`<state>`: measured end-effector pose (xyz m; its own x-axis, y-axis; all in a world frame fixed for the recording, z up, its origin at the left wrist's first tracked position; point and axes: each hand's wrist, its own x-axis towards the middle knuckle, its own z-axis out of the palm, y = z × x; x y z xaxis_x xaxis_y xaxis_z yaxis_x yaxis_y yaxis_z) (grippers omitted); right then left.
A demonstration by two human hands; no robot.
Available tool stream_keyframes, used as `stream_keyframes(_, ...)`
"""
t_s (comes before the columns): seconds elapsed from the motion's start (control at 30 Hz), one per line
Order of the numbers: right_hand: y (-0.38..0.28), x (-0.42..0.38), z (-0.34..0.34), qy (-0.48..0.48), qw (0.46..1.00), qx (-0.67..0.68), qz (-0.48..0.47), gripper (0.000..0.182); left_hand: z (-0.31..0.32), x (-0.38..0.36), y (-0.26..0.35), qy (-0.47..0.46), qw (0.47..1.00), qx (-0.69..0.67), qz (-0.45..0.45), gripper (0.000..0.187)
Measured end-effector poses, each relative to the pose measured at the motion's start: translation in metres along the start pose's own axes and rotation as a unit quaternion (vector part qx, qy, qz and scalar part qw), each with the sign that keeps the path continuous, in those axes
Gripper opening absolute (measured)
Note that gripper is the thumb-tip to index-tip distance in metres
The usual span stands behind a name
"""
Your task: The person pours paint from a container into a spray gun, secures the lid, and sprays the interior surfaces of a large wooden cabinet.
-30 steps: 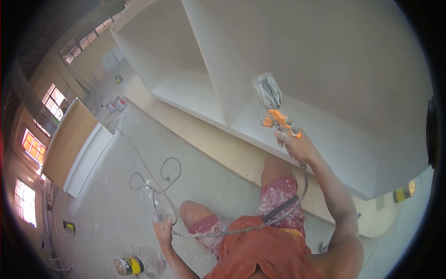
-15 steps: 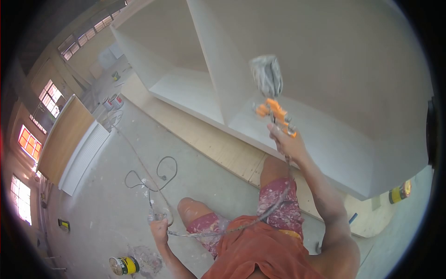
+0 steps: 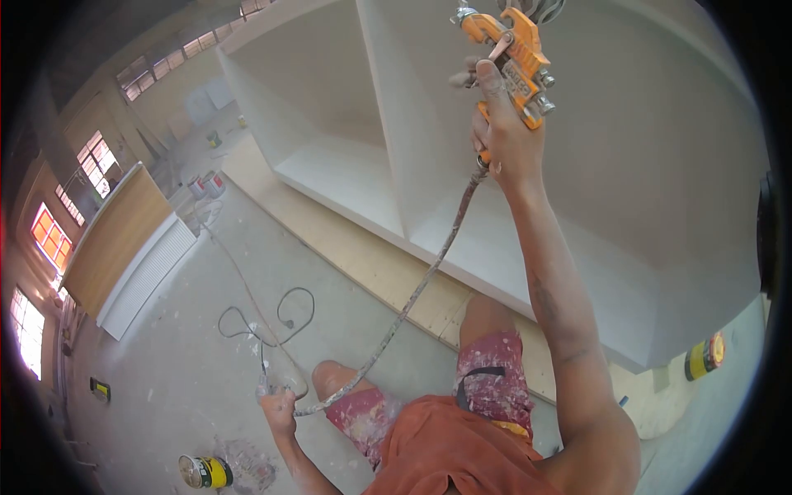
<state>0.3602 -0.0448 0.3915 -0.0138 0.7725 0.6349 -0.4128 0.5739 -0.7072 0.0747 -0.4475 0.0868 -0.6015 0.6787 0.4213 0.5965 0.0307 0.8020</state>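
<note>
My right hand [image 3: 503,136] is raised high and grips an orange spray gun [image 3: 507,49], a finger on its trigger; the gun's cup is mostly cut off by the top edge. A paint-crusted hose [image 3: 412,301] runs from the gun's handle down to my left hand [image 3: 279,408], which holds it low beside my knee. The gun points at a large white cabinet [image 3: 346,165] with open compartments, lying on a wooden board [image 3: 388,268].
A thin cable [image 3: 272,318] loops on the concrete floor. A yellow paint can [image 3: 206,472] lies at lower left, another yellow can [image 3: 701,356] stands at right. Two buckets [image 3: 206,186] stand further back. A wood-topped white unit [image 3: 124,247] stands left, near windows.
My right arm has swung the spray gun up from mid-cabinet height to near the top of the view. The hose now stretches taut. My left hand stays low.
</note>
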Motion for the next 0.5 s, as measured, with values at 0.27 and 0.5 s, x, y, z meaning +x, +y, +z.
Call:
stream_keyframes(0.27, -0.008, 0.008, 0.01, -0.022, 0.998, -0.053, -0.002, 0.037, -0.002, 0.0, 0.008, -0.011, 0.999, -0.027, -0.021, 0.053)
stream_keyframes(0.5, -0.019, -0.029, -0.008, -0.03, 0.993, -0.091, 0.075, 0.04, -0.003, 0.001, 0.007, -0.011, 0.999, -0.016, -0.026, 0.053)
